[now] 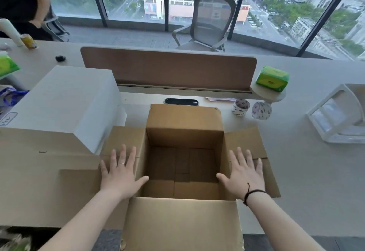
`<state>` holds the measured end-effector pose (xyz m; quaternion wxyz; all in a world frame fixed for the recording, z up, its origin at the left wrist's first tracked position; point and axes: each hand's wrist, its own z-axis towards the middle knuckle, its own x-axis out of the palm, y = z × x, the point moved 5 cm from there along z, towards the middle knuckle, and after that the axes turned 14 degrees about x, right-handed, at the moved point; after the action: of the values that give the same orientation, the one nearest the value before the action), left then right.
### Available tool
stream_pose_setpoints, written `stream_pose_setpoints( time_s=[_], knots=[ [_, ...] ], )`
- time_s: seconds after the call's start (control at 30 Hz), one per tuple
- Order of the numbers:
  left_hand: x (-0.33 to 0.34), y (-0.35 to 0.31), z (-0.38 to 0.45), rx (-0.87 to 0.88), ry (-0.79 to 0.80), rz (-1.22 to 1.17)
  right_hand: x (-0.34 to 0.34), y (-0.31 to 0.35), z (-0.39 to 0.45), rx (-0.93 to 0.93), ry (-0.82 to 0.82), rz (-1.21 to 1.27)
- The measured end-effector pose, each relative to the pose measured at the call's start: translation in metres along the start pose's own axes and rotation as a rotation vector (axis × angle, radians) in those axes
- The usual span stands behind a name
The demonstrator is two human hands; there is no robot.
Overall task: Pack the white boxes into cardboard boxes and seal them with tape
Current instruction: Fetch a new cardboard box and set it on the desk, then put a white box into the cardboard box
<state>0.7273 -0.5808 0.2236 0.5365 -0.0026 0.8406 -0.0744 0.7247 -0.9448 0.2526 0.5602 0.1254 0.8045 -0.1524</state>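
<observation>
Cardboard box (184,124) open; L hand (120,173), R hand (244,171) fingers flat, pressing side flaps.

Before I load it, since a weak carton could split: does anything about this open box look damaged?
Minor wear only: the open brown cardboard box has a ragged near-left bottom corner. Its inside looks intact.

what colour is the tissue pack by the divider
Green with yellow, in the head view: tissue pack.

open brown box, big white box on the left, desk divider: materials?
Open brown box: corrugated cardboard, matte; creased flaps, raw edges. Large white box: looks like smooth matte white paperboard, though foam cannot be ruled out. Brown desk divider panel: matte, rounded corners; probably laminate or fabric-covered board, unclear.
</observation>
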Motion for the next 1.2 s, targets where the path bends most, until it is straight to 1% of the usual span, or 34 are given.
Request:
stream_pose_setpoints(
  time_s=[0.1,0.17,0.27,0.37,0.43,0.57,0.63,0.7,0.8,0.9,1.0,1.1,1.2],
  knots=[
    [0.016,-0.003,0.001,0.022,-0.018,-0.217,0.027,0.002,-0.006,0.016,0.056,0.102],
    [0.018,-0.003,0.002,0.034,-0.029,-0.283,0.033,-0.001,-0.005,0.029,0.055,0.148],
    [0.013,-0.002,0.004,0.035,-0.011,-0.282,0.031,-0.003,0.0,0.027,0.064,0.166],
    [0.002,-0.006,0.003,0.055,-0.033,-0.2,0.019,0.003,0.003,0.008,0.049,0.172],
    [-0.009,-0.014,0.001,0.091,-0.084,-0.183,0.007,0.015,0.004,-0.029,0.027,0.203],
    [-0.037,-0.038,-0.001,0.146,-0.183,-0.221,-0.015,0.052,0.002,-0.151,0.015,0.274],
    [-0.05,-0.051,-0.002,0.176,-0.24,-0.288,-0.021,0.071,0.0,-0.216,0.027,0.32],
    [-0.063,-0.059,-0.006,0.183,-0.305,-0.409,-0.025,0.089,-0.002,-0.276,0.049,0.373],
    [-0.076,-0.061,-0.014,0.142,-0.393,-0.559,-0.029,0.111,-0.002,-0.357,0.082,0.43],
    [-0.084,-0.05,-0.024,0.047,-0.479,-0.666,-0.033,0.13,0.0,-0.417,0.102,0.476],
    [-0.089,-0.029,-0.033,-0.042,-0.544,-0.699,-0.031,0.154,-0.001,-0.455,0.144,0.509],
    [-0.093,0.0,-0.041,-0.089,-0.589,-0.742,-0.027,0.18,-0.014,-0.49,0.221,0.54],
    [-0.104,0.036,-0.045,-0.151,-0.679,-0.774,-0.034,0.21,-0.025,-0.545,0.263,0.55]
  ],
)
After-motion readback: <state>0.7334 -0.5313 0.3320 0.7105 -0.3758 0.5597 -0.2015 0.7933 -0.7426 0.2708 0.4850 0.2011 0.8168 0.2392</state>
